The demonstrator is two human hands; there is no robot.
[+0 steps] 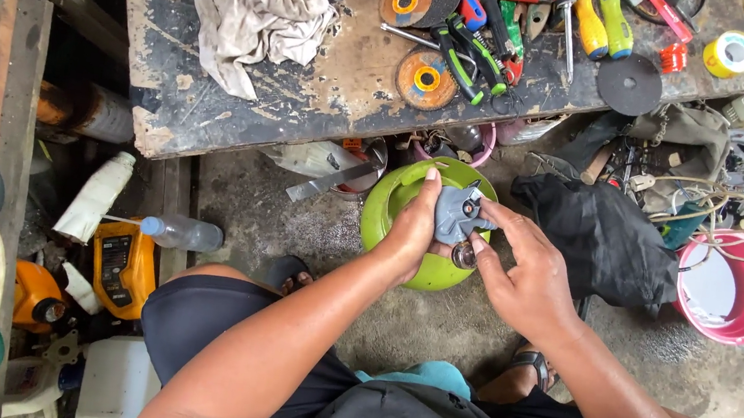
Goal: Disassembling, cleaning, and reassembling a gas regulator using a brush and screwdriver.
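From the head view I see my left hand [414,232] closed around a grey gas regulator [459,214], holding it just over the green gas cylinder [409,206] that stands on the floor between my knees. My right hand [526,276] has its fingertips pinched on the regulator's right side. Above the cylinder, the worn tabletop [217,101] carries a crumpled rag [260,4], grinding discs [424,78], pliers and screwdrivers [594,25].

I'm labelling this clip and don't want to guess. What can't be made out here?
- Head view: the grey part is half covered by the left hand and right hand, so its shape is unclear.
- The small round piece is too small to identify.
- The green cylinder top is hidden behind both hands.
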